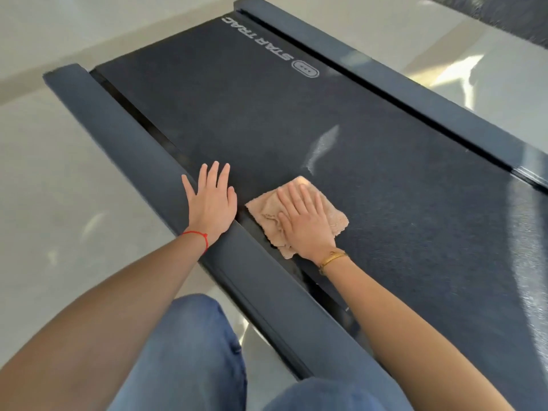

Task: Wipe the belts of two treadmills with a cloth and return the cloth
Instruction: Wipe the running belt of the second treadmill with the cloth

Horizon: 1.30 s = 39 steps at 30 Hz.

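Note:
A black treadmill belt [296, 120] with a grey logo runs from the lower right to the upper left. A folded beige cloth [267, 207] lies on the belt close to its near edge. My right hand [305, 222] presses flat on the cloth with straight fingers. My left hand [212, 200] rests flat on the near side rail [124, 143], fingers spread, its thumb side touching the belt's edge. A pale streak [321, 146] shows on the belt just beyond the cloth.
The far side rail [400, 90] borders the belt on the right. Glossy light floor [59, 203] lies on both sides of the treadmill. My knees in blue jeans [189, 351] are at the bottom. A dark part of another machine [519, 16] shows top right.

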Each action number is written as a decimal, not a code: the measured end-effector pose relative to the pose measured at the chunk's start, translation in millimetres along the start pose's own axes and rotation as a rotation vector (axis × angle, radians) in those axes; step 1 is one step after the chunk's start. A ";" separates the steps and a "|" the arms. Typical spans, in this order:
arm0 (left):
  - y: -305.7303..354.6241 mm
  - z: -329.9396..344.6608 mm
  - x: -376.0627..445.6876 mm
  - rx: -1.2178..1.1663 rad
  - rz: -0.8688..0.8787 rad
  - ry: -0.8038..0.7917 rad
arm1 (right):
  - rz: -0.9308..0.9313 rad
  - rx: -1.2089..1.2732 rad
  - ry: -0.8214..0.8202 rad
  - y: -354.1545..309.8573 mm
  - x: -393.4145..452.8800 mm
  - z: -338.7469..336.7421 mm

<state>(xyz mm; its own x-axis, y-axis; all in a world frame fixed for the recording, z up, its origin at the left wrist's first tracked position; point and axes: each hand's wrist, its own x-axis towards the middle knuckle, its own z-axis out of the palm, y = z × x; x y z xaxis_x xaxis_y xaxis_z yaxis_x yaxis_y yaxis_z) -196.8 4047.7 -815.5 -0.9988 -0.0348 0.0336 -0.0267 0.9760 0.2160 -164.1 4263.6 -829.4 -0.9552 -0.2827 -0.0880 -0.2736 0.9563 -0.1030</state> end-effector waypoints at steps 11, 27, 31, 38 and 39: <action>-48.7 -7.5 30.1 -0.032 0.016 -0.016 | 0.116 0.078 0.007 -7.1 23.9 -8.5; -48.5 1.2 61.7 0.035 -0.215 0.000 | -0.193 0.004 -0.084 -31.4 154.8 -17.8; -47.5 1.1 62.4 0.050 -0.231 0.003 | -0.222 -0.001 -0.079 -28.5 162.6 -20.0; -45.2 1.4 63.5 0.058 -0.254 0.013 | -0.246 0.024 -0.012 -24.6 162.4 -14.2; -44.8 0.8 63.9 0.055 -0.259 0.015 | -0.251 0.036 -0.012 -24.2 163.2 -14.2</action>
<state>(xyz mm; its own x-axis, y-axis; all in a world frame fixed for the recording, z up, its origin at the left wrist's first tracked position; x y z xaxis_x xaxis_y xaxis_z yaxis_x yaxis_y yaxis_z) -259.5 4001.9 -823.8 -0.9578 -0.2873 -0.0015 -0.2836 0.9444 0.1662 -315.0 4195.4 -827.2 -0.8565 -0.5119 -0.0665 -0.4975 0.8529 -0.1583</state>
